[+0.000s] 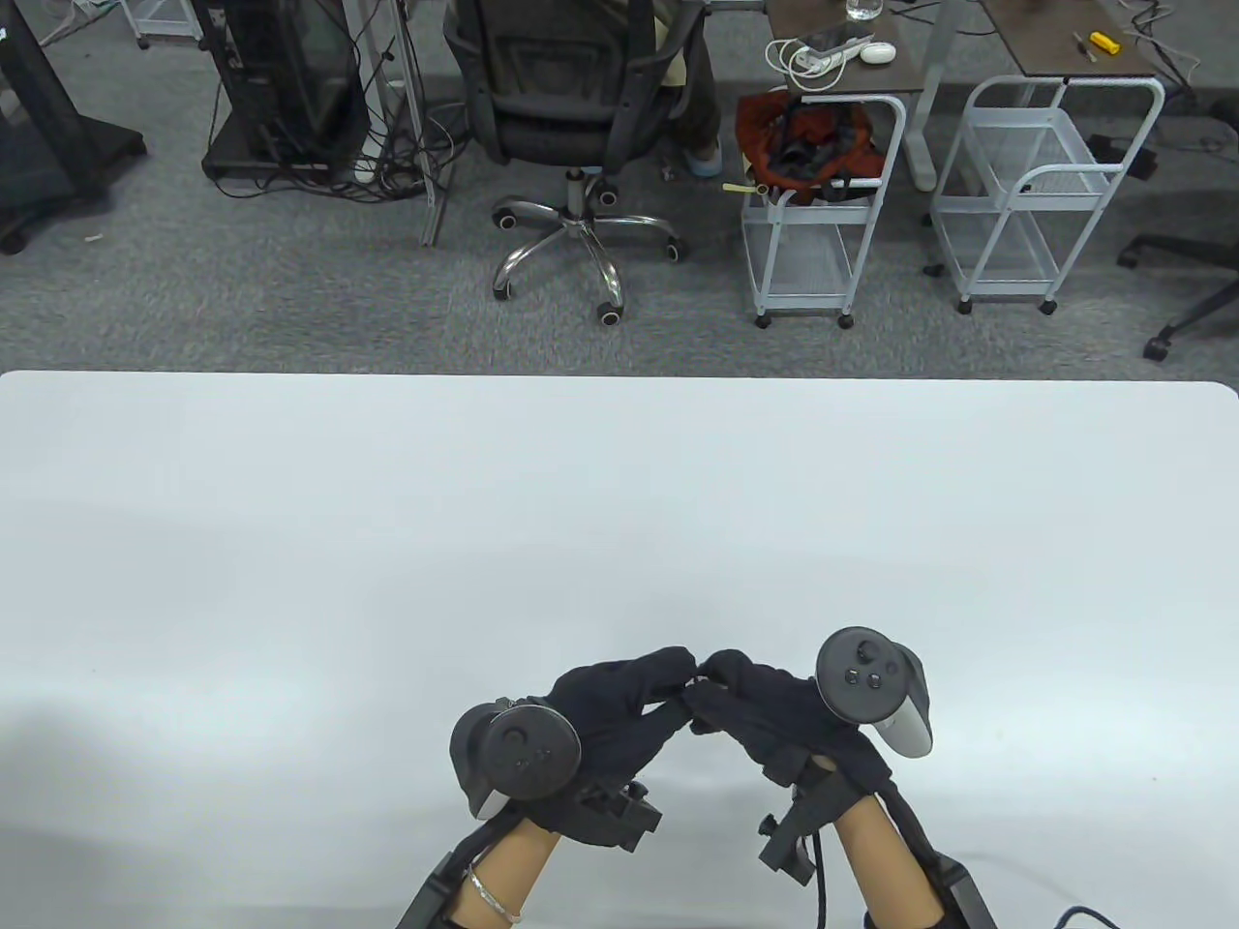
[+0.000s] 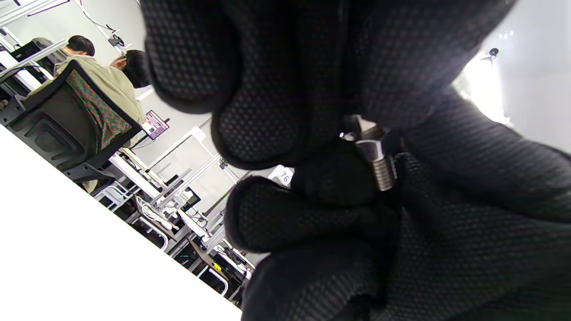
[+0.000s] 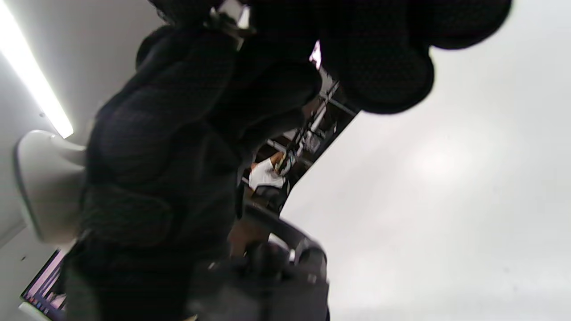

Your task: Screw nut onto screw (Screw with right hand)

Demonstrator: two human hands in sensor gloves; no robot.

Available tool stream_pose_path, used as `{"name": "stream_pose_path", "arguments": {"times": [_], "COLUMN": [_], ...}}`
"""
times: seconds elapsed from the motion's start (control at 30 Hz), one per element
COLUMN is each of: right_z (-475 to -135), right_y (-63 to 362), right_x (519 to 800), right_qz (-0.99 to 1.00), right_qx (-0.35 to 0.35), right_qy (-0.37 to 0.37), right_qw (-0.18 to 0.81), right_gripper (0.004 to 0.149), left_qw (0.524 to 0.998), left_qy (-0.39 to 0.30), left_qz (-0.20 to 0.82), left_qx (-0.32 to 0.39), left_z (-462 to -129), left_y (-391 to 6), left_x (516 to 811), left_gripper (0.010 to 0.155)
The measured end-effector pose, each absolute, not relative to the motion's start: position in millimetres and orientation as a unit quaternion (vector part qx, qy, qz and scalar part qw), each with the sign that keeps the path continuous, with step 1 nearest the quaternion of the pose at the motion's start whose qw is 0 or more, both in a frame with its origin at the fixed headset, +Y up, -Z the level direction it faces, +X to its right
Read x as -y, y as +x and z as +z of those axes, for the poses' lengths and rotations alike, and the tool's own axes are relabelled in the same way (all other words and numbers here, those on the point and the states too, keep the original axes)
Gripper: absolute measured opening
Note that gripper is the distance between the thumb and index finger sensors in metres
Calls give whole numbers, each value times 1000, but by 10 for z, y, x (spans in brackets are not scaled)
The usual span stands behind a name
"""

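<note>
Two gloved hands meet fingertip to fingertip above the near middle of the white counter point(image 1: 619, 503). The left hand point(image 1: 605, 711) has its fingers closed around the screw point(image 2: 382, 171), evidently to hold it steady; a short run of thread shows below the hexagonal nut point(image 2: 368, 145), so the nut appears already started on the thread. The right hand point(image 1: 765, 706) has its fingers curled in at the same joint, presumably pinching the nut to turn it, though that contact is hidden in every view. Both parts are held clear of the counter, probably for turning room. Legible writing: a background tag point(image 2: 284, 177) reading "76". No brand marks can be read.
</note>
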State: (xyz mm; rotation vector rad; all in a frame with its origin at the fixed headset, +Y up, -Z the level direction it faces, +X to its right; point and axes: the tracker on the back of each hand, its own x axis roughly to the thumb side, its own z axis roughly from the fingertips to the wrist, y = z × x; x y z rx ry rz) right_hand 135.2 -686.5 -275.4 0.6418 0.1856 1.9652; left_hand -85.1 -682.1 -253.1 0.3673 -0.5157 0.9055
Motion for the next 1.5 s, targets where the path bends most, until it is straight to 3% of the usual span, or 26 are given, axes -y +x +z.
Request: {"name": "stream_pose_path", "arguments": {"times": [0.13,0.33,0.5,0.53,0.7,0.87,0.93,1.07,1.23,1.43,1.5], "right_z": [-2738,-2746,-2728,-2726,-2736,-2734,-2735,-2739,-2734,-2742,-2745], "right_y": [1369,1349,1365,1367,1346,1370,1375,1353,1366,1340,1336], "right_x": [6866,6859,6863,6861,6854,6854,6849,6847,6863,6871,6876], "right_qz": [843,812,843,844,809,839,842,814,839,809,810], "right_qx": [34,-115,31,32,-116,20,0,-104,19,-105,-97], "right_qy": [213,270,211,213,273,220,229,271,219,275,274], "right_qw": [493,504,494,491,507,497,489,504,498,509,510], "right_gripper": [49,53,48,48,52,49,49,51,49,51,50], "left_qw": [844,853,844,846,850,845,847,851,847,852,854], "left_qy": [158,170,157,161,170,163,162,171,164,169,173], "left_qz": [447,429,447,442,433,440,438,431,437,431,424], "left_qx": [249,245,252,250,245,255,254,247,255,244,248], "left_z": [-2532,-2544,-2537,-2539,-2539,-2529,-2534,-2533,-2526,-2543,-2537], "left_y": [-811,-852,-815,-814,-859,-818,-815,-843,-811,-856,-862], "left_x": [6849,6838,6853,6851,6832,6841,6846,6829,6840,6834,6826], "left_gripper": [44,43,44,44,43,44,43,43,44,43,43]}}
